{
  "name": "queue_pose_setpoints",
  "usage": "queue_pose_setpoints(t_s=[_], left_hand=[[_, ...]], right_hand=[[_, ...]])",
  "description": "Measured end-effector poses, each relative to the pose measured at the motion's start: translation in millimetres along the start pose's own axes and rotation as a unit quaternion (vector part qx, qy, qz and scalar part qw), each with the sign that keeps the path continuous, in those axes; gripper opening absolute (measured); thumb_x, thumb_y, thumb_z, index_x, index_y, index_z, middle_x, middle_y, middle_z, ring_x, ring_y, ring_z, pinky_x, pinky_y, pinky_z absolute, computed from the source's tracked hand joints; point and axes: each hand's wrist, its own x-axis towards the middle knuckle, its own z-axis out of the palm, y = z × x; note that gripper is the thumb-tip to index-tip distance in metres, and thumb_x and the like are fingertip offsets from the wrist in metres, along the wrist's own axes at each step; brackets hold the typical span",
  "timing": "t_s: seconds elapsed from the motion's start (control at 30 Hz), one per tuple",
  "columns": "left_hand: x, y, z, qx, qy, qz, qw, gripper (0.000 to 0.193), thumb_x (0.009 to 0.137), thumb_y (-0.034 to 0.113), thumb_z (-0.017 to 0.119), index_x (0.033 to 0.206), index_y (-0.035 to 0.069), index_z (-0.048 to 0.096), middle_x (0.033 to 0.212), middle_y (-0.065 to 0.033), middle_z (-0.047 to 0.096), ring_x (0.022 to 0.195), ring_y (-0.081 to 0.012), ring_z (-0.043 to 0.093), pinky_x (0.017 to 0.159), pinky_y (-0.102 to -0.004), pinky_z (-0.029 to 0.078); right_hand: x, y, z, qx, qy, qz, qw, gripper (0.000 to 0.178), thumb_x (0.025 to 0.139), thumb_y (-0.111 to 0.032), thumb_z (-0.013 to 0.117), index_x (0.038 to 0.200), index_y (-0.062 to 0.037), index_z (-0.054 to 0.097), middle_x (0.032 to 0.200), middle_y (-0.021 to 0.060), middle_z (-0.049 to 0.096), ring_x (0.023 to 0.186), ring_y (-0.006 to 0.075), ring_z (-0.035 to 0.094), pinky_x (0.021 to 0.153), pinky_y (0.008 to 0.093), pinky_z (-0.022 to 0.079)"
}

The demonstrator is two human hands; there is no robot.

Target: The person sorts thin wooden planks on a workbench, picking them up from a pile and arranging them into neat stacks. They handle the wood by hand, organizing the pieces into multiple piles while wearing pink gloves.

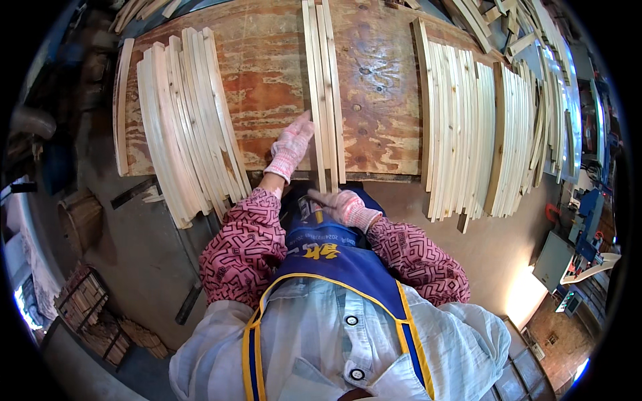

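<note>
A narrow bundle of pale wooden strips [326,100] lies lengthwise down the middle of the plywood tabletop, its near ends jutting past the front edge. My left hand [292,147], in a pink-and-white knit glove, is open alongside the left strip. Its fingers point away from me, held straight rather than wrapped around the wood. At the near ends, my right hand [346,207], gloved the same way, has its fingers stretched to the left just below the strip ends. Whether it touches them I cannot tell. Both forearms wear pink patterned sleeves.
On the left of the plywood table [267,87] lies a row of strips [190,120]; to the right are more strips [461,127] and a further stack [518,140]. Loose offcuts [498,23] pile up at the far right. A rack of wood pieces [87,304] stands on the floor, lower left.
</note>
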Motion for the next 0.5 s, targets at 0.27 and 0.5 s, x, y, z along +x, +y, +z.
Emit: queue_pose_setpoints(t_s=[0.27,0.5], left_hand=[[-26.1,3.5,1.5,-0.053,0.011,0.039,0.998,0.061,0.094,0.032,0.067,0.146,0.009,0.045,0.147,-0.0094,0.049,0.134,-0.02,0.044,0.11,-0.032,0.036],[-19.5,-23.6,-9.6,0.113,-0.028,0.087,0.989,0.054,0.097,0.038,0.054,0.142,0.01,0.049,0.143,-0.015,0.051,0.135,-0.0264,0.045,0.112,-0.0329,0.032]], right_hand=[[-11.4,-3.7,-83.3,0.162,0.091,0.008,0.983,0.037,0.09,-0.02,0.061,0.125,-0.008,0.064,0.097,0.011,0.072,0.079,0.0163,0.068,0.071,0.0293,0.056],[61.5,-73.7,-180.4,0.077,0.453,0.176,0.871,0.099,0.075,-0.05,0.075,0.146,0.0,0.029,0.119,0.0221,0.062,0.11,0.0301,0.063,0.092,0.0377,0.051]])
